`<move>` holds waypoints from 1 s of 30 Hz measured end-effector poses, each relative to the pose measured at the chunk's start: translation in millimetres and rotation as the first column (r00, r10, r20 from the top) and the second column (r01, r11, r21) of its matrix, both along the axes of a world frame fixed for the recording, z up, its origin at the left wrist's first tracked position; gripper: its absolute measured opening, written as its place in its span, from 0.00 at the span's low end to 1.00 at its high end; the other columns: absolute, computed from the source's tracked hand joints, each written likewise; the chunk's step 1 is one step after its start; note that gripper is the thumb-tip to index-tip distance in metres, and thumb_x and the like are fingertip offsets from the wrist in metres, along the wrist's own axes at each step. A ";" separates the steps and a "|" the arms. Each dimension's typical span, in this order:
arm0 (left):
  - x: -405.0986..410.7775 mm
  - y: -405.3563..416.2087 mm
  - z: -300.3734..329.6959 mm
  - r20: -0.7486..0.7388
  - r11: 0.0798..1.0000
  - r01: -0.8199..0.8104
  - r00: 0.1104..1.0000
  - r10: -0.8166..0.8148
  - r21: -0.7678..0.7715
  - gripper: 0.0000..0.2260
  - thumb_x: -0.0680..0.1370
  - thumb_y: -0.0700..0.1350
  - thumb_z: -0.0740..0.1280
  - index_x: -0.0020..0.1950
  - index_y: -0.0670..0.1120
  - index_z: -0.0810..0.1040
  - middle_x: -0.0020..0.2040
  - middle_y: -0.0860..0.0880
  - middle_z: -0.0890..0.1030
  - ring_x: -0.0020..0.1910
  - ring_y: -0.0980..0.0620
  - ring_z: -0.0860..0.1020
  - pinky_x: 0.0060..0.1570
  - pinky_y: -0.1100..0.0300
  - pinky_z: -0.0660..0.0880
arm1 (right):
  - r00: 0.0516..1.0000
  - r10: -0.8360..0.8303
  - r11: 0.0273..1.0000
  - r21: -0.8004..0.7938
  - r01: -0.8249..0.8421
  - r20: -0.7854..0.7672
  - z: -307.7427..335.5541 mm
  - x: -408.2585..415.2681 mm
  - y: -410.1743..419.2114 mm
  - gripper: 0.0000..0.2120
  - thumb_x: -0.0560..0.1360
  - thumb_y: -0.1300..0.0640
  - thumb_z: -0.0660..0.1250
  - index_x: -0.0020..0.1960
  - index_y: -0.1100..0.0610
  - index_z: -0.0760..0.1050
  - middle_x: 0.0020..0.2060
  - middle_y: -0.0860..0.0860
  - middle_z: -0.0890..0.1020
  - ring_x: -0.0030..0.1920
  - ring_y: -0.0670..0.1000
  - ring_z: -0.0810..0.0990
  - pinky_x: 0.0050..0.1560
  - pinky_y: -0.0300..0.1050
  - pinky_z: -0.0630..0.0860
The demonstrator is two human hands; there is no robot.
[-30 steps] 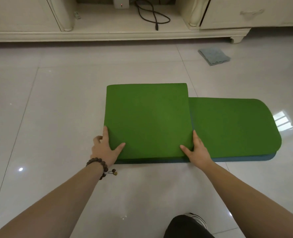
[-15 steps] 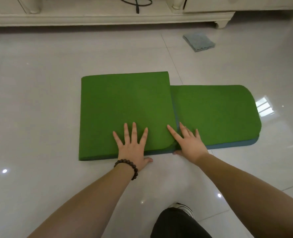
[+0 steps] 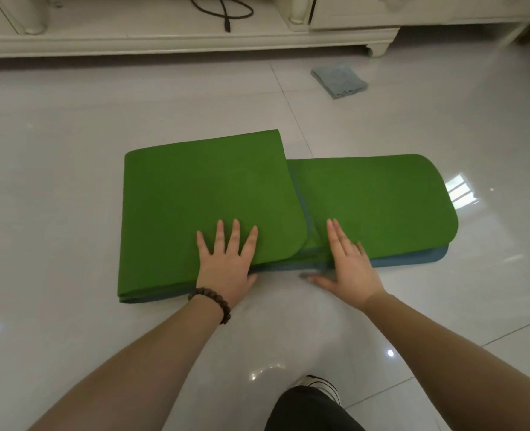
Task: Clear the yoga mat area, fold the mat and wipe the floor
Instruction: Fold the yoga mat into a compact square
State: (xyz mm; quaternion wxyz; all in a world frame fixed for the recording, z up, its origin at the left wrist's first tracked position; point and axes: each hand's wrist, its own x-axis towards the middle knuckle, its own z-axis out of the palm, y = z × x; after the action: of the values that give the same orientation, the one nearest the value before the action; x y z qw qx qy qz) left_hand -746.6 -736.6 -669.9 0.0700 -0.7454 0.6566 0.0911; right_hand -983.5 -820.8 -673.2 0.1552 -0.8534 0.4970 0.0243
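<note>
The green yoga mat [image 3: 195,194] with a teal underside lies folded on the white tile floor [image 3: 55,126]. Its upper flap covers the left part, and a lower layer with a rounded end sticks out to the right. My left hand [image 3: 226,259], a bead bracelet on its wrist, presses flat with spread fingers on the near edge of the upper flap. My right hand [image 3: 347,262] lies flat on the lower layer just right of the flap's rounded corner, thumb on the floor. A folded grey cloth [image 3: 340,80] lies on the floor behind the mat, to the right.
A cream cabinet base [image 3: 180,45] runs along the back, with a black cable [image 3: 223,10] on its shelf. My knee and shoe [image 3: 316,396] are at the bottom of the view, close to the mat.
Both hands let go of the flap's near corners and now lie flat on the mat, the left one shifted right. The flap has settled down over the lower layer.
</note>
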 end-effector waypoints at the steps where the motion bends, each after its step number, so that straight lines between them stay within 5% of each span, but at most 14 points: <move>1: 3.2 0.0 5.6 -0.025 1.000 -0.013 1.000 0.013 -0.001 0.37 0.79 0.61 0.58 0.78 0.53 0.38 0.79 0.43 0.45 0.77 0.38 0.44 0.70 0.31 0.45 | 0.998 -0.010 1.000 0.003 0.010 -0.068 0.4 -6.4 -1.8 0.52 0.70 0.32 0.64 0.75 0.49 0.31 0.77 0.50 0.42 0.76 0.51 0.49 0.75 0.57 0.47; 3: 9.5 -4.9 22.3 -0.081 0.998 -0.052 0.995 0.050 -0.022 0.36 0.79 0.59 0.59 0.78 0.53 0.41 0.80 0.46 0.47 0.78 0.41 0.46 0.72 0.33 0.46 | 0.998 -0.016 1.000 -0.027 0.015 -0.054 6.7 -9.1 -6.1 0.43 0.75 0.41 0.63 0.74 0.47 0.35 0.78 0.51 0.47 0.77 0.50 0.46 0.75 0.58 0.45; 6: 19.9 -18.6 56.5 -0.191 0.985 -0.128 0.976 0.105 -0.113 0.34 0.79 0.56 0.62 0.79 0.54 0.45 0.79 0.48 0.52 0.78 0.44 0.51 0.73 0.37 0.51 | 0.971 -0.110 0.979 -0.146 0.143 0.213 41.5 10.2 -18.6 0.30 0.76 0.62 0.61 0.75 0.50 0.58 0.70 0.57 0.70 0.69 0.57 0.69 0.69 0.54 0.65; 9: 35.1 -27.5 92.1 -0.332 0.944 -0.237 0.931 0.153 -0.231 0.32 0.78 0.53 0.64 0.78 0.53 0.52 0.77 0.47 0.59 0.76 0.44 0.58 0.72 0.39 0.57 | 0.917 -0.143 0.929 -0.268 0.254 0.372 97.1 43.9 -31.6 0.21 0.76 0.58 0.60 0.69 0.54 0.71 0.53 0.59 0.82 0.48 0.62 0.81 0.45 0.47 0.74; 12: 54.4 -29.0 124.5 -0.532 0.853 -0.369 0.836 0.133 -0.368 0.29 0.77 0.48 0.68 0.76 0.51 0.60 0.70 0.45 0.71 0.67 0.42 0.71 0.65 0.44 0.68 | 0.853 -0.135 0.913 -0.271 0.305 0.504 146.0 90.7 -32.3 0.16 0.78 0.59 0.61 0.66 0.56 0.73 0.42 0.62 0.82 0.41 0.63 0.80 0.41 0.51 0.73; 16: 71.8 -27.7 160.1 -0.655 0.758 -0.455 0.754 0.050 -0.467 0.29 0.76 0.53 0.68 0.74 0.48 0.64 0.63 0.45 0.77 0.60 0.45 0.76 0.58 0.56 0.71 | 0.557 -0.252 0.919 0.017 0.393 0.792 194.9 161.1 -16.1 0.10 0.80 0.58 0.58 0.60 0.58 0.72 0.45 0.53 0.80 0.45 0.52 0.76 0.45 0.46 0.71; 20: 56.4 -28.7 175.6 -0.711 0.855 -0.397 0.701 0.049 -0.333 0.54 0.62 0.67 0.73 0.78 0.50 0.48 0.73 0.48 0.68 0.70 0.50 0.69 0.66 0.51 0.71 | 0.227 -0.500 0.856 0.435 0.280 0.836 225.6 198.6 -11.7 0.05 0.79 0.56 0.57 0.52 0.55 0.71 0.43 0.52 0.78 0.44 0.52 0.79 0.46 0.56 0.79; 23: 45.0 -35.9 173.8 -0.716 0.799 -0.491 0.689 0.113 -0.347 0.54 0.64 0.56 0.78 0.76 0.57 0.43 0.75 0.49 0.61 0.72 0.49 0.65 0.68 0.48 0.69 | 0.128 -0.613 0.787 0.588 0.189 0.780 234.8 199.7 -12.8 0.07 0.80 0.59 0.57 0.56 0.57 0.71 0.47 0.54 0.79 0.47 0.54 0.81 0.44 0.53 0.82; 25: 43.0 -40.1 173.6 -0.701 0.755 -0.509 0.707 0.092 -0.414 0.45 0.71 0.47 0.74 0.78 0.53 0.46 0.73 0.48 0.65 0.68 0.47 0.70 0.65 0.51 0.70 | 0.162 -0.595 0.803 0.590 0.084 0.787 234.8 191.9 -14.1 0.13 0.80 0.58 0.61 0.64 0.57 0.68 0.51 0.56 0.80 0.52 0.54 0.81 0.50 0.54 0.81; 27: 43.7 -43.8 177.2 -0.683 0.746 -0.502 0.725 0.086 -0.438 0.40 0.74 0.42 0.70 0.78 0.51 0.49 0.70 0.47 0.68 0.64 0.47 0.73 0.62 0.54 0.72 | 0.390 -0.392 0.915 0.395 0.076 0.833 234.9 175.7 -16.3 0.33 0.74 0.49 0.69 0.74 0.49 0.57 0.68 0.57 0.71 0.67 0.53 0.72 0.65 0.57 0.72; 28: 44.3 -44.8 180.1 -0.671 0.754 -0.494 0.735 0.095 -0.433 0.39 0.75 0.42 0.70 0.78 0.51 0.49 0.70 0.46 0.69 0.63 0.47 0.73 0.61 0.54 0.73 | 0.645 -0.146 0.989 0.106 0.101 0.750 238.0 167.0 -18.6 0.45 0.69 0.43 0.72 0.76 0.44 0.47 0.75 0.54 0.60 0.74 0.53 0.61 0.71 0.59 0.62; 29: 45.7 -45.2 183.8 -0.652 0.764 -0.481 0.751 0.105 -0.431 0.40 0.75 0.42 0.70 0.78 0.51 0.49 0.68 0.46 0.70 0.62 0.46 0.74 0.60 0.52 0.74 | 0.863 0.106 0.967 -0.254 0.027 0.495 242.1 159.6 -23.3 0.54 0.63 0.38 0.74 0.76 0.42 0.41 0.77 0.53 0.49 0.77 0.55 0.49 0.73 0.63 0.54; 30: 47.9 -45.4 188.6 -0.624 0.773 -0.461 0.774 0.110 -0.435 0.39 0.74 0.43 0.70 0.78 0.51 0.49 0.67 0.46 0.71 0.61 0.47 0.74 0.59 0.52 0.75 | 0.947 0.279 0.816 -0.560 -0.145 0.161 247.7 154.7 -27.2 0.58 0.59 0.37 0.75 0.76 0.42 0.40 0.77 0.53 0.44 0.77 0.57 0.42 0.71 0.70 0.49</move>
State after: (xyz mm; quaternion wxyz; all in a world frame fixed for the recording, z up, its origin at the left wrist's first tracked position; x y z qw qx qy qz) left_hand -698.6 -782.0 -481.2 -0.3674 -0.7649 0.5156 0.1188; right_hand -828.9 -848.0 -425.4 -0.0375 -0.9092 0.3626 -0.2011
